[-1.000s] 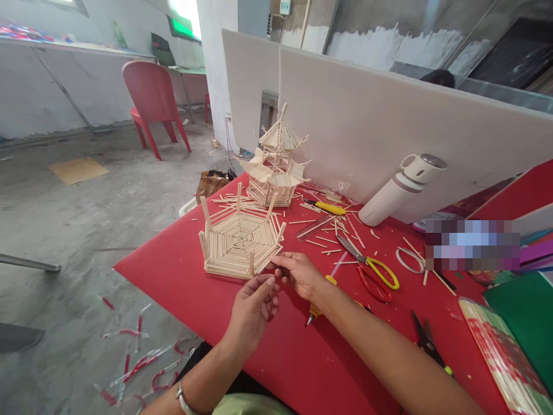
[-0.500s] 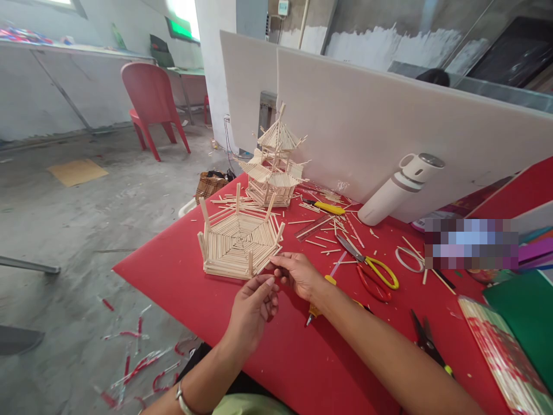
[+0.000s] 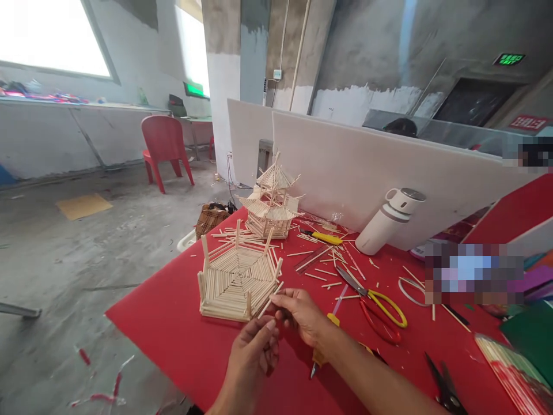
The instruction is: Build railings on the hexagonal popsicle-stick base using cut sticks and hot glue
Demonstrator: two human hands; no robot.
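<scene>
A thin wooden stick (image 3: pixel 276 290) is pinched between the fingertips of my right hand (image 3: pixel 298 314), slanting along the near right edge of a many-sided stick base (image 3: pixel 239 276). This base is laid with sticks in a web pattern and has short upright posts at its corners. My left hand (image 3: pixel 257 349) is just in front of the base, near the stick's lower end. Its thumb and forefinger are pressed together; whatever lies between them is too small to make out. Behind the base stands a tiered stick pagoda (image 3: pixel 273 202).
Right of the base lie loose sticks, a yellow utility knife (image 3: pixel 327 238), yellow-and-red-handled scissors (image 3: pixel 384 308), a glue gun (image 3: pixel 317 357) under my right forearm, and black scissors (image 3: pixel 444 386). A white bottle (image 3: pixel 389 222) leans by the white board (image 3: pixel 328 167). Someone's head (image 3: pixel 401 127) shows behind it.
My view has tilted up, so the table sits lower in the picture. The stick in my right hand now shows clearly along the base's edge. Both hands stay close together there.
</scene>
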